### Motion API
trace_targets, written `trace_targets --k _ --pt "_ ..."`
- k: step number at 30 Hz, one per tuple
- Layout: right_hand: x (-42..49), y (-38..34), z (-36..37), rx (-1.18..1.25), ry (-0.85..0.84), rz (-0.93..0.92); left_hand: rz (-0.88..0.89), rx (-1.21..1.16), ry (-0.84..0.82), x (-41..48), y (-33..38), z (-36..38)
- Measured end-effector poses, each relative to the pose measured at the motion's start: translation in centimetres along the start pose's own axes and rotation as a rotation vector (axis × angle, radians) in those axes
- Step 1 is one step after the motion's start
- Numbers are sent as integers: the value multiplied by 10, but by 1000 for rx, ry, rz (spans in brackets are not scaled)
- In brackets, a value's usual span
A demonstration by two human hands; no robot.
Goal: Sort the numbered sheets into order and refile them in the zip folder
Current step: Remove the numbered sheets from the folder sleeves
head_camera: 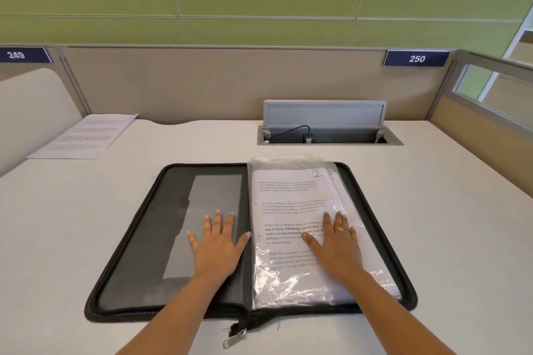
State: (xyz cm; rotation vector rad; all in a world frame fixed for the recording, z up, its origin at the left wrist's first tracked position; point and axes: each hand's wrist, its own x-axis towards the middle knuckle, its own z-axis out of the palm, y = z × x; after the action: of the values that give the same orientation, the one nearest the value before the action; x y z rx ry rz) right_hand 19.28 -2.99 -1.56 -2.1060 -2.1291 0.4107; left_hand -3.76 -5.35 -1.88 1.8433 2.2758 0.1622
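sheets [288,202] in clear sleeves lie on the right half of the open folder [144,225], long axis running away from the person, top page marked 2. right hand [336,242] rests directly on them, fingers [327,222] straight and spread, gripping nothing. left hand [217,242] lies flat the same way on the folder's bare left panel, just beside the spine. so the stack is already under the right palm. one loose sheet [86,135] sits well apart at the far left of the surface [447,225], nearer the left hand, likely that hand's to fetch.
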Motion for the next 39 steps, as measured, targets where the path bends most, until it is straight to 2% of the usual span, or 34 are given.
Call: trace_targets --k 8,13,18,23,27,30,33,35,39 --pt "21 8 -11 -40 -36 -15 -29 26 9 10 17 5" --pt "22 2 -12 -68 11 46 -13 44 -12 26 21 4" --pt "12 -1 -11 70 9 121 -16 52 -12 29 21 5" --pt "10 -6 -15 256 40 100 -6 20 -32 29 18 3" --pt "7 -15 -26 406 87 100 -35 -107 -94 33 17 -8" --pt "9 -27 -39 826 -35 128 -85 -479 -85 30 26 -27" --pt "4 -48 -51 1167 -222 50 -80 -881 -27 21 46 -54" --pt "-3 -64 -54 1206 -325 -75 -16 -941 33 19 58 -71" --pt "-13 -83 -53 1311 -437 -269 113 -773 78 20 72 -89"
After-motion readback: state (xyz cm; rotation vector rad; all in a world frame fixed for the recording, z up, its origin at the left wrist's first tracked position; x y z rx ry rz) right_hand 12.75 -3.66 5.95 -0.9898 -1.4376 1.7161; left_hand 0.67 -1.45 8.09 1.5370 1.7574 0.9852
